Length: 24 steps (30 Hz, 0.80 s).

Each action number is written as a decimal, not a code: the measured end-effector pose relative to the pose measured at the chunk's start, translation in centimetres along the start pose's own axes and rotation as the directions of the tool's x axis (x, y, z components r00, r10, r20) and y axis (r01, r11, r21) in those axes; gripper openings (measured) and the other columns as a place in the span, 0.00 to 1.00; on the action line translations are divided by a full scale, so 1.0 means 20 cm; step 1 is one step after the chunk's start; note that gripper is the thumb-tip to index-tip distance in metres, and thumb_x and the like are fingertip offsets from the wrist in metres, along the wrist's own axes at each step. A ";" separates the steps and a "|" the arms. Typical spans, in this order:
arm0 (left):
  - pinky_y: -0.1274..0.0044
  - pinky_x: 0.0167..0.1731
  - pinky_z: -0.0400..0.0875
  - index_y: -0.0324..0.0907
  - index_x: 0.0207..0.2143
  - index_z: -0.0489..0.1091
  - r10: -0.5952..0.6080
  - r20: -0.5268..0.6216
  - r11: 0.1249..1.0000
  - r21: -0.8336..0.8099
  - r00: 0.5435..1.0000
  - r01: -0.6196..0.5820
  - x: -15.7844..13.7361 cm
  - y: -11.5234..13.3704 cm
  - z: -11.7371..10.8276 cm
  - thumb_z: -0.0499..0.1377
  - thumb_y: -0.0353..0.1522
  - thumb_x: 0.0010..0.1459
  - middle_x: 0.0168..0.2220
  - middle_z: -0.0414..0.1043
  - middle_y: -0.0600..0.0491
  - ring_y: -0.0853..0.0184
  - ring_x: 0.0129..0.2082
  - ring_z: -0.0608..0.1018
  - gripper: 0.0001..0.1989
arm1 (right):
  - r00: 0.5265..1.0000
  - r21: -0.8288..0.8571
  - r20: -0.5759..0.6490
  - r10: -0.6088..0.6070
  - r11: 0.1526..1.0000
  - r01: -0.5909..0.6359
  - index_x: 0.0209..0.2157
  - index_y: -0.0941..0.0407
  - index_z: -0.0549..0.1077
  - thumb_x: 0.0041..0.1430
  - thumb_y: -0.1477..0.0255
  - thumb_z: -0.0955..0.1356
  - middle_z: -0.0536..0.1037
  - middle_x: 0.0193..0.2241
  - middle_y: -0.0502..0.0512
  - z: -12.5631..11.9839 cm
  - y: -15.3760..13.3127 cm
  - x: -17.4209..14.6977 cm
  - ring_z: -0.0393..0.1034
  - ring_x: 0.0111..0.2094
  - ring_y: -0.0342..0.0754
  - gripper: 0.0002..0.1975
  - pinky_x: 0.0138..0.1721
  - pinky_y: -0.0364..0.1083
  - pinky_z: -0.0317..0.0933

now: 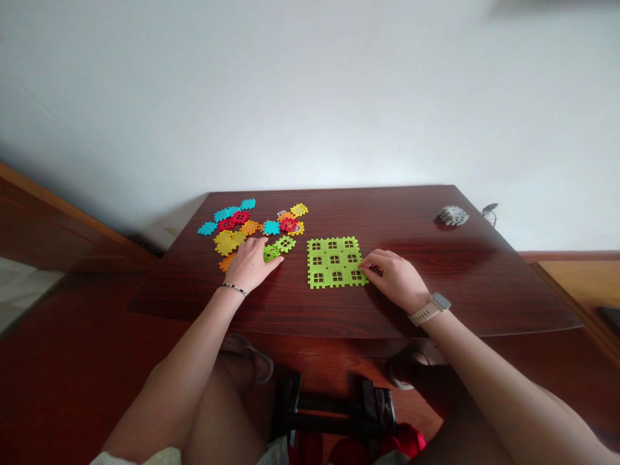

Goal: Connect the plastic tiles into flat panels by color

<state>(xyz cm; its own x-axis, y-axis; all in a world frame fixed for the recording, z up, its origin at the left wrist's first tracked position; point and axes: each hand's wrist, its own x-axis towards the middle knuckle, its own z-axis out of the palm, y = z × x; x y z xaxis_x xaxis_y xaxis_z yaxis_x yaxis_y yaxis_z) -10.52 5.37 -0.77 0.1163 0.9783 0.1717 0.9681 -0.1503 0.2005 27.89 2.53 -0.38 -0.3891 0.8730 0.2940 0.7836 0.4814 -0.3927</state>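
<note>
Near floor: sandalled feet either side of a black frame (322,423), below the table edge.
Right hand (390,271): at the green panel's right edge, thumb and fingertips close together; firm pinch or light rest, cannot tell.
Left hand (249,261): thumb apart from fingers over the near side of the loose heap; contact with a piece hidden.
Green panel (334,267): nine window squares, three by three, flat on the tabletop (387,223) between the hands.
Panel risk: uneven pressure at the right edge could lift or part a seam, or skid the panel over the smooth top.
Loose green pieces (285,244): beside the left thumb, left of the panel.
Heap: yellow pieces (225,244), red pieces (226,225) and blue pieces (223,214), partly overlapping.
Heap risk: a dragging palm could scatter these, the overlaps carrying neighbours along.
White stack (454,216): far right, well apart from both hands.
</note>
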 end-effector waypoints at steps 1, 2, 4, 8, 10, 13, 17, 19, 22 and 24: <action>0.57 0.63 0.70 0.37 0.63 0.70 0.006 -0.009 1.000 0.000 1.000 -0.006 0.00 0.00 0.00 0.65 0.47 0.66 0.58 0.73 0.37 0.44 0.62 0.75 0.31 | 1.000 0.000 0.002 0.001 1.000 -0.001 0.38 0.52 0.80 0.71 0.72 0.70 0.83 0.40 0.55 0.00 0.00 0.00 0.78 0.43 0.54 0.06 0.45 0.49 0.67; 0.58 0.64 0.70 0.38 0.63 0.70 0.011 -0.016 1.000 -0.001 1.000 -0.011 0.01 0.01 0.01 0.65 0.46 0.66 0.57 0.73 0.37 0.45 0.62 0.75 0.30 | 1.000 0.001 0.004 0.001 1.000 -0.001 0.38 0.52 0.80 0.71 0.72 0.70 0.83 0.40 0.55 0.00 0.00 0.00 0.78 0.43 0.54 0.06 0.45 0.49 0.67; 0.59 0.64 0.69 0.37 0.62 0.71 0.021 -0.022 1.000 -0.003 1.000 -0.021 0.01 0.01 0.02 0.64 0.44 0.67 0.57 0.73 0.38 0.46 0.62 0.75 0.27 | 1.000 0.003 0.009 0.000 1.000 0.000 0.38 0.52 0.80 0.71 0.72 0.70 0.83 0.40 0.55 0.00 0.00 0.00 0.77 0.44 0.54 0.06 0.45 0.50 0.67; 0.60 0.64 0.70 0.39 0.60 0.72 0.033 -0.023 0.999 -0.007 0.999 -0.034 0.03 0.01 0.02 0.63 0.41 0.68 0.55 0.74 0.40 0.48 0.60 0.76 0.23 | 1.000 0.005 0.019 0.001 1.000 -0.001 0.39 0.52 0.80 0.72 0.71 0.69 0.83 0.41 0.55 0.00 0.00 0.00 0.77 0.44 0.54 0.06 0.46 0.50 0.67; 0.59 0.64 0.70 0.40 0.60 0.72 0.040 -0.028 0.999 -0.009 0.999 -0.040 0.03 0.01 0.02 0.63 0.41 0.68 0.55 0.75 0.40 0.48 0.60 0.76 0.22 | 1.000 0.004 0.019 0.002 1.000 -0.003 0.39 0.52 0.80 0.72 0.71 0.69 0.83 0.41 0.55 0.00 0.00 0.00 0.77 0.45 0.55 0.06 0.46 0.50 0.67; 0.58 0.64 0.71 0.40 0.59 0.72 0.047 -0.032 0.999 -0.013 0.998 -0.048 0.03 0.01 0.02 0.62 0.41 0.68 0.55 0.75 0.40 0.48 0.60 0.76 0.22 | 1.000 -0.001 0.016 0.005 1.000 -0.004 0.39 0.52 0.80 0.72 0.70 0.69 0.83 0.40 0.55 0.00 0.00 0.00 0.77 0.44 0.54 0.07 0.46 0.50 0.67; 0.60 0.64 0.71 0.41 0.59 0.71 0.055 -0.028 0.997 -0.049 0.998 -0.057 0.02 0.03 0.01 0.62 0.41 0.68 0.56 0.76 0.42 0.50 0.60 0.77 0.21 | 1.000 0.001 0.015 0.005 1.000 -0.005 0.39 0.52 0.80 0.72 0.70 0.69 0.83 0.40 0.55 0.00 0.01 0.00 0.77 0.44 0.54 0.07 0.45 0.50 0.67; 0.60 0.65 0.71 0.41 0.59 0.71 0.057 -0.027 0.996 -0.067 0.998 -0.059 0.02 0.03 0.00 0.63 0.40 0.67 0.57 0.76 0.42 0.50 0.60 0.77 0.21 | 1.000 0.003 0.014 0.001 1.000 -0.001 0.39 0.52 0.80 0.72 0.70 0.68 0.83 0.40 0.55 0.00 0.01 0.00 0.77 0.44 0.54 0.08 0.45 0.50 0.67; 0.60 0.65 0.71 0.41 0.60 0.70 0.052 -0.038 0.995 -0.079 0.998 -0.055 0.02 0.04 0.00 0.62 0.38 0.67 0.57 0.75 0.42 0.50 0.60 0.77 0.22 | 1.000 0.000 0.012 -0.001 1.000 0.001 0.39 0.52 0.80 0.72 0.71 0.68 0.83 0.40 0.56 0.00 0.00 0.00 0.77 0.44 0.54 0.08 0.45 0.50 0.67; 0.59 0.65 0.71 0.41 0.62 0.69 0.055 -0.063 0.995 -0.084 0.996 -0.060 0.02 0.05 -0.01 0.62 0.36 0.67 0.58 0.75 0.42 0.50 0.60 0.77 0.23 | 1.000 -0.002 0.013 0.001 1.000 -0.001 0.39 0.52 0.80 0.72 0.71 0.68 0.83 0.40 0.56 0.00 0.00 0.00 0.77 0.44 0.54 0.07 0.45 0.50 0.68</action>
<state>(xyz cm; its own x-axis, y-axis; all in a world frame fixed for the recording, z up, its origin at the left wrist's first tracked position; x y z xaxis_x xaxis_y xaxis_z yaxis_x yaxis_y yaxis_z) -9.54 5.63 -0.38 0.1554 0.9575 0.2430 0.9371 -0.2207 0.2704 27.97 2.53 -0.32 -0.3944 0.8747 0.2817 0.7853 0.4800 -0.3910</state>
